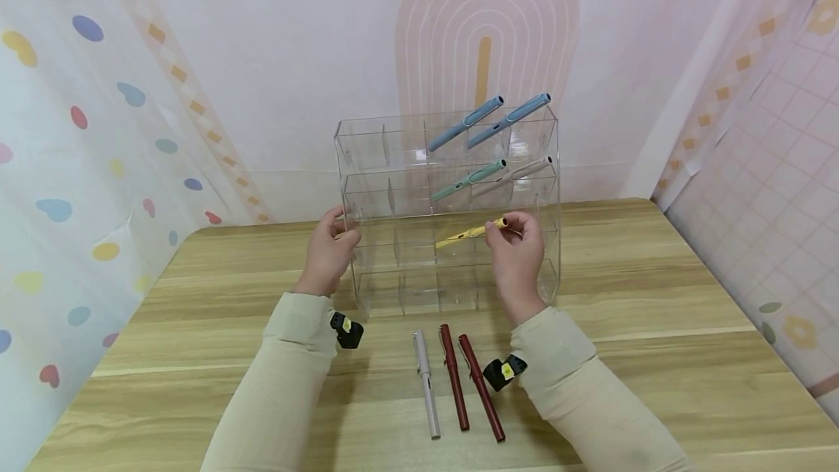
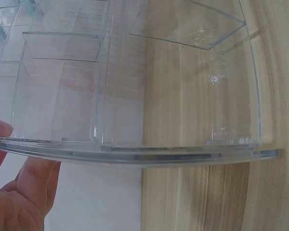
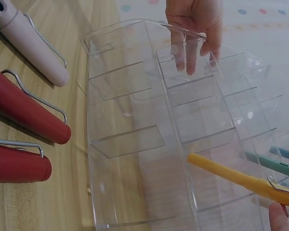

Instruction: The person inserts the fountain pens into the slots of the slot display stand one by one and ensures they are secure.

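A clear acrylic pen rack [image 1: 419, 303] with stepped rows of compartments stands on the table. My left hand [image 1: 330, 253] grips its left side wall [image 2: 159, 156], thumb on the inner face and fingers outside. Between thumb and fingers, my right hand [image 1: 519, 261] pinches a yellow pen [image 1: 462, 237] near its clip end. The pen slants, its other end [image 3: 197, 158] down at a third-row compartment. Higher up, a green pen [image 1: 467, 182] and a pale grey pen [image 1: 518, 175] lean in the second row. Two blue pens, one left [image 1: 465, 124] and one right [image 1: 510, 121], lean in the top row.
In front of the rack, a pale pinkish pen [image 1: 426, 384] and two dark red pens, one in the middle [image 1: 454, 377] and one at right [image 1: 481, 388], lie on the wooden table [image 1: 655, 355]. A patterned curtain [image 1: 295, 57] hangs behind.
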`<state>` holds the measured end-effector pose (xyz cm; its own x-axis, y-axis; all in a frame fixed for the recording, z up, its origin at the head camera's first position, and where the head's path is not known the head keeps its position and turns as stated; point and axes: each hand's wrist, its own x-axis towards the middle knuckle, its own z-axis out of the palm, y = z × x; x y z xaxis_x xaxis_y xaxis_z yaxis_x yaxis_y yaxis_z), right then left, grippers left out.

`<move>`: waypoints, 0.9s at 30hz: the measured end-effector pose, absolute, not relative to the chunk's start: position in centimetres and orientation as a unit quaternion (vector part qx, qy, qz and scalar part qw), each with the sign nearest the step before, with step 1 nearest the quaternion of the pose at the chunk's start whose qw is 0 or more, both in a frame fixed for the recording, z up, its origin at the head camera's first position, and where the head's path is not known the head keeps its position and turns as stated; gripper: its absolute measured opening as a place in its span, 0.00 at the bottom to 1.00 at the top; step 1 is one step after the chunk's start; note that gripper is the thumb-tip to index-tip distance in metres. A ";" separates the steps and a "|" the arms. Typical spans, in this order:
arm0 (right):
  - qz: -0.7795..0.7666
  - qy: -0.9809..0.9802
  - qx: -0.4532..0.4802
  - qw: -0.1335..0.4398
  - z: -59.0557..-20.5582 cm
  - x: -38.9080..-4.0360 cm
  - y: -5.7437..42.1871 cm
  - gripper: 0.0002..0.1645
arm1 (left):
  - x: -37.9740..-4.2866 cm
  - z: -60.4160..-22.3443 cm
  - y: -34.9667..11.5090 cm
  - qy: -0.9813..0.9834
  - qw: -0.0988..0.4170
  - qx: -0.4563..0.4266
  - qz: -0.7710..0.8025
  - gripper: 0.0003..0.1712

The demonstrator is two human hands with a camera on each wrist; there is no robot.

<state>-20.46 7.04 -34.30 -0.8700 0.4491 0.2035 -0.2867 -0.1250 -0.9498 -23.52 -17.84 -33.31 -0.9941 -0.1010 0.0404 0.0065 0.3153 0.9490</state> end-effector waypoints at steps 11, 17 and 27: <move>0.757 -0.613 -0.053 0.222 -34.3 -19.1 8.4 0.19 | -23.6 -33.3 -17.7 -0.811 0.047 0.028 -0.583 0.33; 0.726 -0.656 -0.059 0.196 -35.1 -17.6 9.3 0.16 | -23.7 -33.3 -17.7 -0.812 0.048 0.027 -0.581 0.33; 0.635 -0.768 -0.031 0.074 -37.2 -15.8 9.4 0.15 | -23.5 -33.1 -17.5 -0.814 0.052 0.027 -0.577 0.33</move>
<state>-15.76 9.43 -37.23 -0.9873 0.1412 0.0734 -0.0456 0.1910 -0.9805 -23.47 -17.51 -33.15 -0.9932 -0.1035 0.0541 0.0168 0.3322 0.9431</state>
